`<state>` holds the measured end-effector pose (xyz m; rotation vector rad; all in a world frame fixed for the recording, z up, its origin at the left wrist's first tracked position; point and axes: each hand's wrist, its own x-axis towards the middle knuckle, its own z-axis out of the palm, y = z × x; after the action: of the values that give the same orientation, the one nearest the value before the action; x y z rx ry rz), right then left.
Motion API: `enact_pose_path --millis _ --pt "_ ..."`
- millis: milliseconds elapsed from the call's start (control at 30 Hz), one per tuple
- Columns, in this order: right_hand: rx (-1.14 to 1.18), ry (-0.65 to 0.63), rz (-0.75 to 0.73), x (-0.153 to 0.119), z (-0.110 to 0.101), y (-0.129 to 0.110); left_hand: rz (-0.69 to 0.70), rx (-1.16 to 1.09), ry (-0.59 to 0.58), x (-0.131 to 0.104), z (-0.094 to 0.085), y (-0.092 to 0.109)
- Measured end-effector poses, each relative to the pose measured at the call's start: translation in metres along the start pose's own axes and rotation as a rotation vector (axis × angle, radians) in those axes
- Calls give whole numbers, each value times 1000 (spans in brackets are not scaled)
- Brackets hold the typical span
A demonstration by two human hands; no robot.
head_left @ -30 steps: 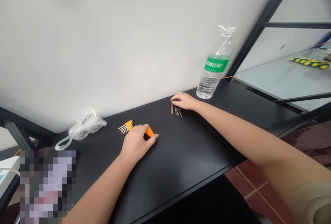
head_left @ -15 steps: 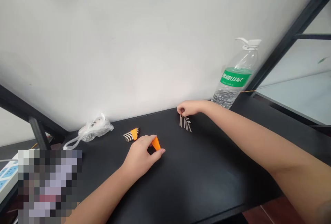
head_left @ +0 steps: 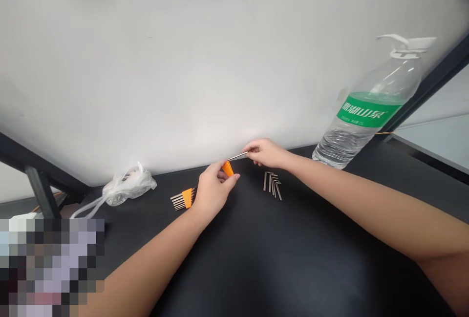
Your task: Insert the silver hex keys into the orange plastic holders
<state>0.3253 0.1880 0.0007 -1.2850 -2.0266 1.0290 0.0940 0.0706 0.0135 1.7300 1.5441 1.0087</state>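
Note:
My left hand grips an orange holder between thumb and fingers. Between the fingertips of my right hand is a thin metal hex key, whose far end meets the top of the holder; whether it sits inside a hole is too small to tell. Several L-shaped hex keys lie side by side on the black table, below my right hand. Left of my left hand rests a second orange holder filled with several keys, partly hidden by the hand.
A large water bottle with a green label stands at the right by the wall. A crumpled clear plastic bag lies at the left back. Black frame bars rise on both sides. A blurred patch covers the lower left.
My right hand has lifted a hex key from the loose group and brought it left to the orange holder. My left hand has moved up and right with the holder. The view has shifted slightly.

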Motion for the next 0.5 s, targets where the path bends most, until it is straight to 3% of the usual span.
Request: enact_pose_path --millis 133,233,400,500 --pt "158 192 -33 -16 7 12 53 -42 -32 6 11 -10" --pt "213 287 -142 -24 10 18 96 -66 -32 6 14 -19" --pt "-53 351 -491 -39 15 12 -21 -173 -55 7 14 -22" --pt "-194 357 -604 -46 17 8 -77 -226 -72 6 13 -21"
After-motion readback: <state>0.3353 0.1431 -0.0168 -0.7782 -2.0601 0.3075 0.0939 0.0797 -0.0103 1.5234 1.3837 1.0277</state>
